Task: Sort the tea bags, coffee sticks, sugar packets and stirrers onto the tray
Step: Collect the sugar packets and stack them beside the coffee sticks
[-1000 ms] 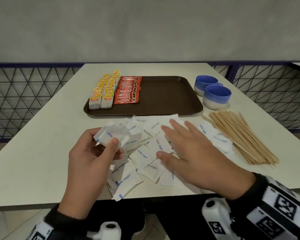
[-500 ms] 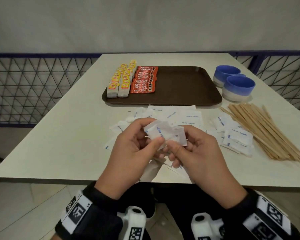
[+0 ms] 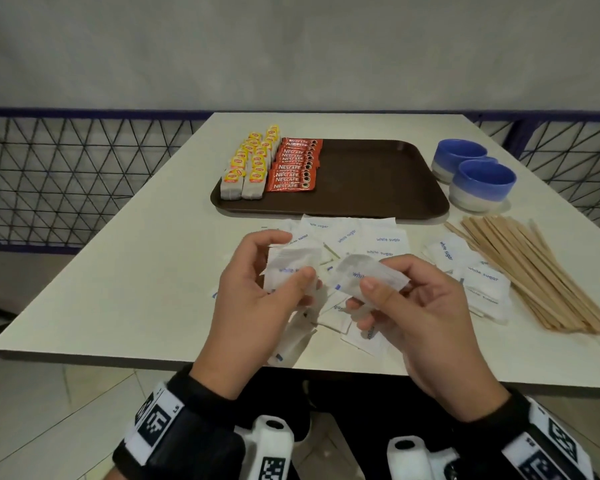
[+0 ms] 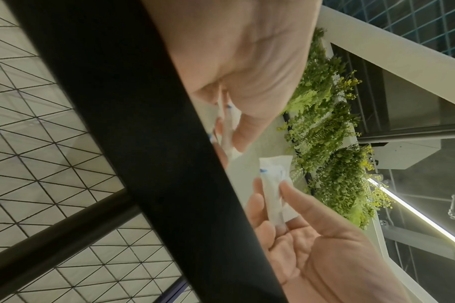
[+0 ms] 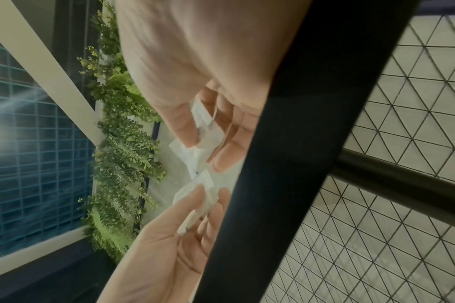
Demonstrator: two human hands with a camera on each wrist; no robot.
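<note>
My left hand (image 3: 286,268) pinches a small bundle of white sugar packets (image 3: 291,263) above the table's front. Just right of it my right hand (image 3: 378,284) pinches more sugar packets (image 3: 368,273). The left wrist view shows the right hand's packet (image 4: 274,184) between thumb and fingers. Loose sugar packets (image 3: 378,242) lie spread on the table under and beyond both hands. The brown tray (image 3: 378,181) holds rows of yellow-tagged tea bags (image 3: 250,164) and red coffee sticks (image 3: 295,166) on its left side. Wooden stirrers (image 3: 534,271) lie in a pile at the right.
Two blue and white cups (image 3: 482,181) stand right of the tray, behind the stirrers. A black mesh railing (image 3: 66,174) runs round the white table (image 3: 136,271). The tray's right half is bare. My hands hover near the table's front edge.
My right hand left the pile on the table, rose with packets and met the left hand. The two hands now hold their packets slightly apart.
</note>
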